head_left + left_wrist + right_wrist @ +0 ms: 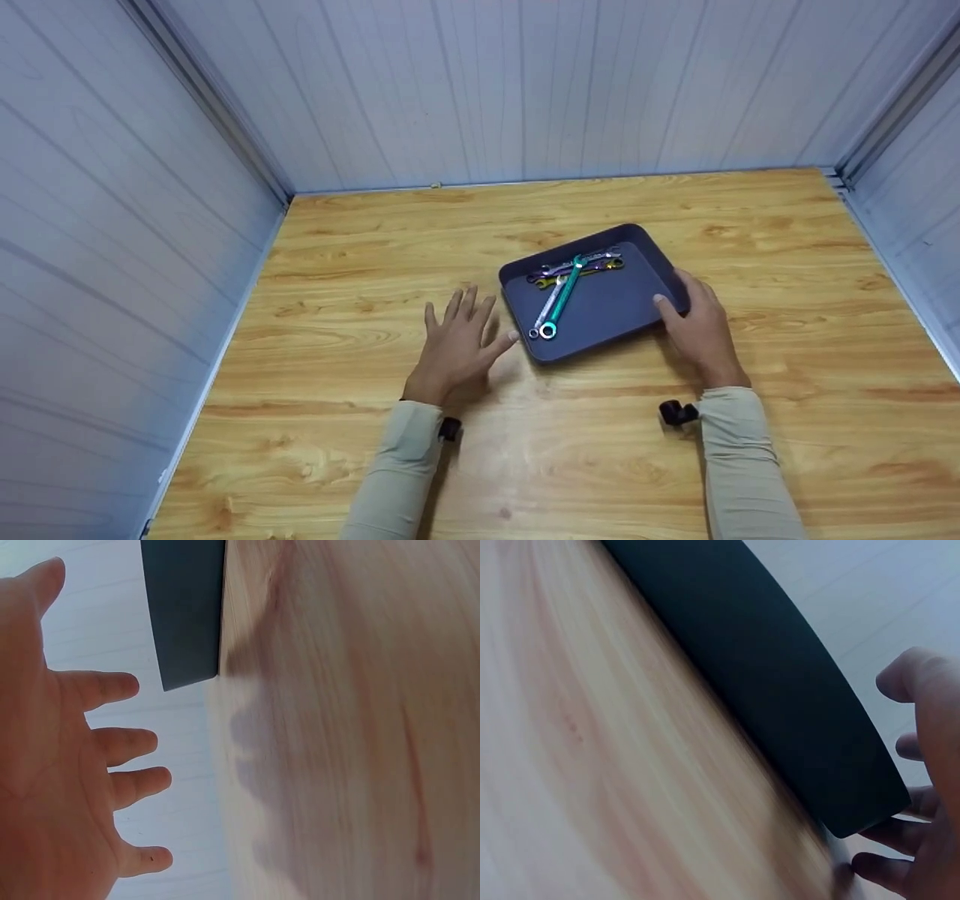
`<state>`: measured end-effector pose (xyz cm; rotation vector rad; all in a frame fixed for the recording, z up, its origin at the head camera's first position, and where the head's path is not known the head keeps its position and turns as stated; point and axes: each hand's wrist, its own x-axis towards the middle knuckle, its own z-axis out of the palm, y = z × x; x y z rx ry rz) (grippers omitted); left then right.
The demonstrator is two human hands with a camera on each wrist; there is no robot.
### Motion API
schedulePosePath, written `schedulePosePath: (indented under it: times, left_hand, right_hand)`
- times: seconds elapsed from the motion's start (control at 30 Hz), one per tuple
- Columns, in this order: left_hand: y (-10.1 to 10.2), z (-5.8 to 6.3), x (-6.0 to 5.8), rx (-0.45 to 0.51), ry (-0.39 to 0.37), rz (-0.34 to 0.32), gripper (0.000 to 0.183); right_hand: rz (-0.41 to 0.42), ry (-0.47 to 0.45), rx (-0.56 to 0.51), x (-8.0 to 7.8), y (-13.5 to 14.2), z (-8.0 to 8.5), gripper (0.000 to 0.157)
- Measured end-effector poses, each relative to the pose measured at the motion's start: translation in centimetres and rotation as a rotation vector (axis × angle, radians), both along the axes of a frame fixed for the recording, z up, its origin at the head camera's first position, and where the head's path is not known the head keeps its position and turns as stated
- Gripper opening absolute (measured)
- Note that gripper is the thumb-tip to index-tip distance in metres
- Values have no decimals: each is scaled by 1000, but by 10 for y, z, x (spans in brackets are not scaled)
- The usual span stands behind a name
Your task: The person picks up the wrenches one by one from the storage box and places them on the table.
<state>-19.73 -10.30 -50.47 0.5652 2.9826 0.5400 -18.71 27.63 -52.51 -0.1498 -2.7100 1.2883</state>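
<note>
A dark grey rectangular tray sits at an angle on the table, with several combination wrenches inside. Green and silver wrenches lie side by side toward its left end; purple, gold and silver ones lie bunched across the back. My right hand grips the tray's right front corner, thumb over the rim and fingers along the outer wall. In the right wrist view the fingers reach round that dark corner. Left of the tray, my left hand hovers with fingers spread, holding nothing; the left wrist view shows its palm apart from the tray.
The wood-grain table extends around the tray on every side. Pale panelled walls rise behind it and at the left and right. A black wrist mount projects from the right sleeve, and another dark one from the left sleeve.
</note>
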Motion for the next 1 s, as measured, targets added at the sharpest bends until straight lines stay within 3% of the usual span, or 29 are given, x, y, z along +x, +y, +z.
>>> schedulePosePath:
  times: [0.2,0.37,0.77,1.0]
  left_hand:
    - [-1,0,-1,41,37,3,87]
    - [-4,0,2,47,10,18,89]
    - [2,0,-3,56,5,19,83]
    - [7,-1,-1,121,32,-13,71]
  right_hand:
    - [7,78,-11,-6,-4,-7,64]
    - [41,120,-9,-5,-4,-16,59]
    - [19,134,-20,2,-2,-21,59]
    - [-6,132,-38,11,0,-24,58]
